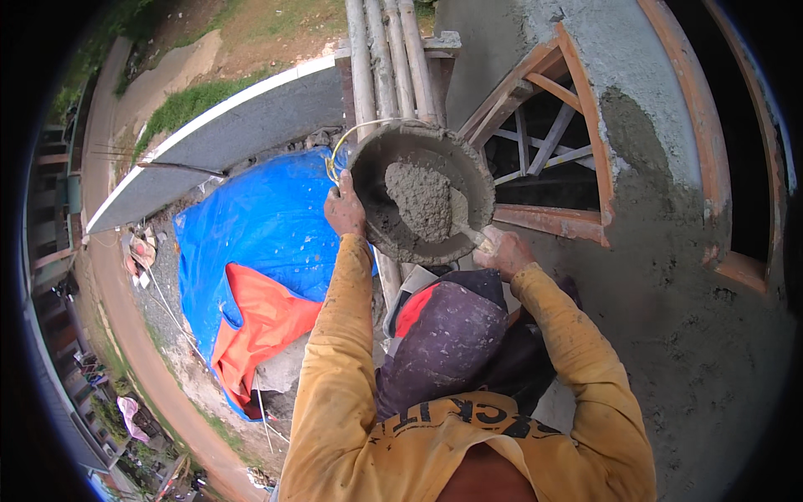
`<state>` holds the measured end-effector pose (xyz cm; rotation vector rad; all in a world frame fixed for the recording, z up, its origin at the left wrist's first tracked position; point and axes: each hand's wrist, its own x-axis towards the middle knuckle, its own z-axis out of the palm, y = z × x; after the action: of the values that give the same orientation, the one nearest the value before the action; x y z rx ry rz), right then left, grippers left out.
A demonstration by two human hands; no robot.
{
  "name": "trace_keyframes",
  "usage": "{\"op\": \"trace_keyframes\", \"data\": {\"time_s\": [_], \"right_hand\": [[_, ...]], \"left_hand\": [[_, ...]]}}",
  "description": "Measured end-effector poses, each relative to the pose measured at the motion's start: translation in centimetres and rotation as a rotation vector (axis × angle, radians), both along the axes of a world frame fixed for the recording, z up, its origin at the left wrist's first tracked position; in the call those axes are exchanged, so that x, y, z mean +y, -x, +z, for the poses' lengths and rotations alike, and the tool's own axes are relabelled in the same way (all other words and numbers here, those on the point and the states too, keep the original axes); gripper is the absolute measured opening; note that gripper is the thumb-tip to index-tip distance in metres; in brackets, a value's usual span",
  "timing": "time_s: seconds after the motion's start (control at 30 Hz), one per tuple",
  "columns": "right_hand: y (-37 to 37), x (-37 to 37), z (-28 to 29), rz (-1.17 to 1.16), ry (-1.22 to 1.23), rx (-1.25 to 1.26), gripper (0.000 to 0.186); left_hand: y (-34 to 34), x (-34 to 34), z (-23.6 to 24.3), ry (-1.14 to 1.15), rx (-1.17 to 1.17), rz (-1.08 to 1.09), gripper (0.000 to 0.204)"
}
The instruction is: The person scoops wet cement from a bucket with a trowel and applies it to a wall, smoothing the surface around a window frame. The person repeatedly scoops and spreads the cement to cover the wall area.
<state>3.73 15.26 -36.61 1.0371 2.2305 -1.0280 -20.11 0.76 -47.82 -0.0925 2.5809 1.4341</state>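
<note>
A round, mortar-caked bucket (478, 171) is held out in front of me, its open top facing up. My left hand (345, 207) grips its left rim. By that hand a thin yellow handle (337, 152) loops over the rim. Grey wet mortar (416, 197) lies heaped inside. At the bucket's lower right, my right hand (504, 253) is closed around the handle of a trowel (459, 211). The trowel's blade reaches over the rim against the mortar; part of it is coated or covered.
Several round poles (381, 67) form a scaffold ahead and under me. On the right stands a freshly plastered wall (652, 309) with a wooden window frame (590, 142). Lower down at left are a blue tarp (251, 209), an orange cloth (255, 314) and a low wall (242, 117).
</note>
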Motion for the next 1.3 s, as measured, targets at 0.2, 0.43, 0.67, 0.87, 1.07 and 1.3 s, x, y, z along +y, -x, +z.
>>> {"op": "trace_keyframes", "data": {"time_s": [0.2,0.43,0.67,0.87,1.07,1.3], "right_hand": [[1.7,3.6,10.5,0.151,-0.090,0.415,0.045],[0.9,14.5,17.8,-0.519,0.392,0.753,0.029],[-9.6,3.5,19.6,-0.843,0.063,0.511,0.035],[-4.9,4.6,7.1,0.055,-0.357,0.134,0.032],[6.6,2.3,-2.2,0.475,-0.522,-0.091,0.023],[5.1,-1.3,-5.2,0.234,0.017,-0.088,0.033]], "left_hand": [[0.4,-0.7,-0.2,-0.035,0.079,-0.033,0.059],[0.1,1.1,-0.2,-0.048,0.106,-0.071,0.058],[0.5,-1.1,-0.3,-0.087,-0.044,-0.011,0.056],[1.0,-0.6,-1.3,-0.013,-0.043,-0.063,0.059],[0.7,-0.1,-0.2,-0.008,-0.004,-0.012,0.061],[0.3,-0.6,0.1,-0.068,-0.048,0.025,0.058]]}}
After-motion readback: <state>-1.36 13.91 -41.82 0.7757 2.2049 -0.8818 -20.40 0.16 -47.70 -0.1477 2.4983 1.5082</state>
